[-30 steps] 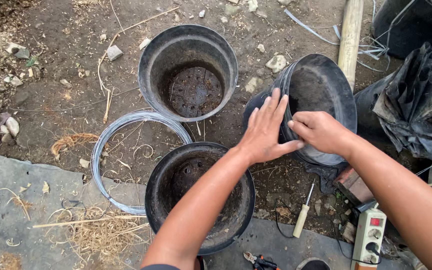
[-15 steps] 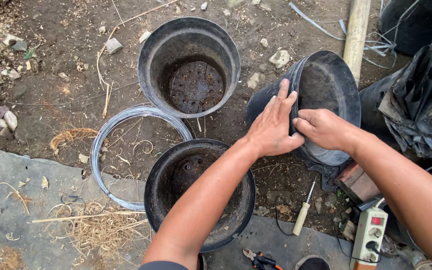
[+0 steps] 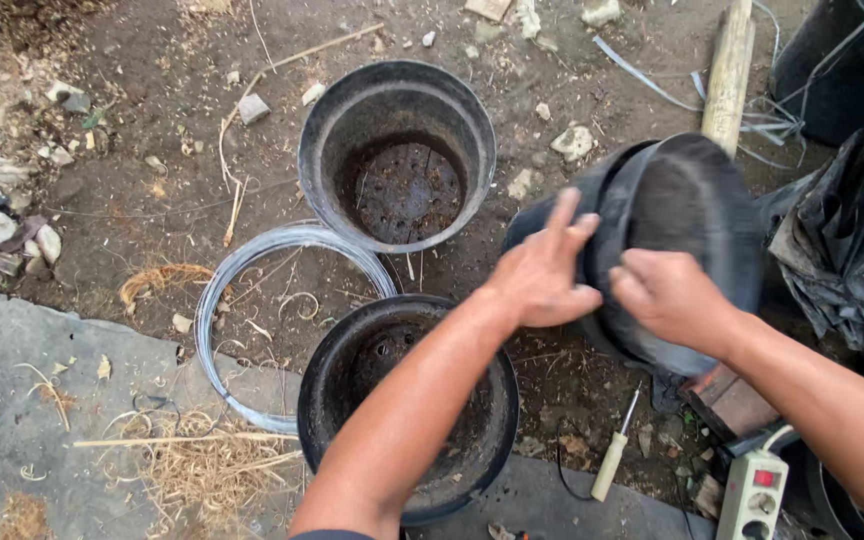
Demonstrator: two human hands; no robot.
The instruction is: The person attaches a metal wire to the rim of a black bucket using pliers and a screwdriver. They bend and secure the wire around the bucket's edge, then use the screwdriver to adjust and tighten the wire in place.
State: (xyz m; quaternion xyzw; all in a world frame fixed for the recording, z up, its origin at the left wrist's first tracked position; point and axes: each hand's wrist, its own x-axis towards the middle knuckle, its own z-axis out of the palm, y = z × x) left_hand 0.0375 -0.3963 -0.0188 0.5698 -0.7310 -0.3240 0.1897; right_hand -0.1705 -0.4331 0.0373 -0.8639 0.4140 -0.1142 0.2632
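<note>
Both hands are on the tilted black pot, which sits on its side over the dirt at right. The left hand lies flat against its outer wall, fingers spread open, not clamped. The right hand has its fingers curled shut over the rim. Two more black pots stand upright nearby: one up top, one closest to the camera under the left forearm. A coil of wire lies just beside them, and a screwdriver sits on the ground below.
</note>
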